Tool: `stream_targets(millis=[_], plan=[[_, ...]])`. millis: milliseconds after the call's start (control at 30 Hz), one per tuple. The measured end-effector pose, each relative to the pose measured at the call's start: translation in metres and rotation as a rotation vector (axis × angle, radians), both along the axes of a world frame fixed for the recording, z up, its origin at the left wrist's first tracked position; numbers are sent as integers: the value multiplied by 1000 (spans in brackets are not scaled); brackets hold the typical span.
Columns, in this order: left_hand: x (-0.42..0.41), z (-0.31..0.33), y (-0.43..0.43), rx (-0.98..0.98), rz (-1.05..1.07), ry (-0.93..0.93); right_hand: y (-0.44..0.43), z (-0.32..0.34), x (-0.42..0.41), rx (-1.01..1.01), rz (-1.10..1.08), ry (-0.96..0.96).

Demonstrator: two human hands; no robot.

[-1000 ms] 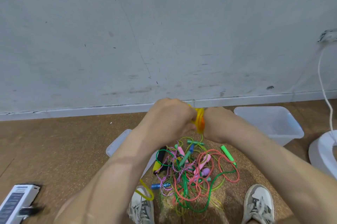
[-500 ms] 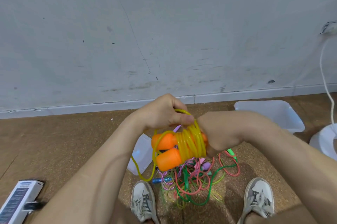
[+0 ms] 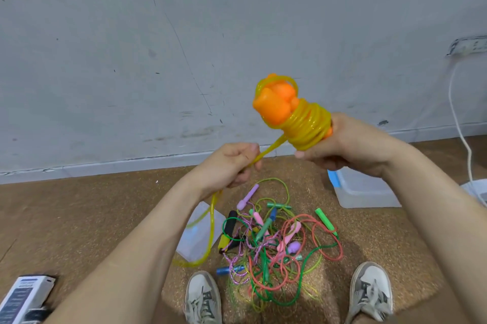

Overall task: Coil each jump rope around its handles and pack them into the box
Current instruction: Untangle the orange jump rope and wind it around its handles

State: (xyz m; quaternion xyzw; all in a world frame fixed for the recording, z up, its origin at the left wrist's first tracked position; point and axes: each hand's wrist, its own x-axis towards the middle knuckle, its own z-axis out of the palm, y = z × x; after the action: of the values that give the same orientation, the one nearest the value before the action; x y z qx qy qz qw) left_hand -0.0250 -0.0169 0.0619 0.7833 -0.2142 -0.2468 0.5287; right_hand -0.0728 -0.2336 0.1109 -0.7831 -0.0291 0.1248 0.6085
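R hand (image 3: 350, 144) fingers clamped on handles (image 3: 274, 105); rope (image 3: 308, 126) mostly coiled just beyond them. L hand (image 3: 232, 165) pinches loose tail (image 3: 210, 231). To do: finish wrap, pack into box (image 3: 363, 189), then pile (image 3: 276, 244) below both hands.

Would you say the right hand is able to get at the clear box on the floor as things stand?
Likely yes: the clear box sits on the floor right below the right hand with nothing between. The hand is full, though, gripping the orange handles wrapped in yellow rope.
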Motion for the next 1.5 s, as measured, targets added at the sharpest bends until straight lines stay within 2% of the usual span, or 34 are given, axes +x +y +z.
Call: stream_targets(millis=[100, 200, 267, 333, 467, 633, 700, 767, 867, 1067, 1267, 1500], plan=[[-5, -1, -10, 213, -25, -187, 4, -8, 5, -13, -92, 71], [-15, 5, -17, 441, -86, -477, 6, -16, 11, -45, -173, 134], [-23, 14, -18, 619, -140, -722, 9, -21, 12, -159, -182, 137], [-29, 21, -15, 753, -184, -881, 14, -26, 12, -294, -164, 121], [-35, 30, -9, 845, -211, -968, 23, -31, 12, -532, -105, 108], [-27, 39, 7, 875, -160, -971, 34, -39, 11, -1011, -30, -40], [-30, 39, 6, 886, -173, -993, 39, -46, 13, -1079, -71, -84], [-37, 34, -2, 906, -218, -1095, 45, -52, 13, -1131, -97, -76], [-39, 32, -7, 885, -225, -1157, 56, -54, 9, -1228, -37, -79], [-25, 38, 13, 577, -166, -943, 71, -38, -7, -1353, 294, -162], [-18, 36, 14, 485, -87, -435, 70, -19, -21, -1522, 587, -348], [-5, 29, 23, 208, -315, 80, 67, -18, -24, -1439, 595, -524]])
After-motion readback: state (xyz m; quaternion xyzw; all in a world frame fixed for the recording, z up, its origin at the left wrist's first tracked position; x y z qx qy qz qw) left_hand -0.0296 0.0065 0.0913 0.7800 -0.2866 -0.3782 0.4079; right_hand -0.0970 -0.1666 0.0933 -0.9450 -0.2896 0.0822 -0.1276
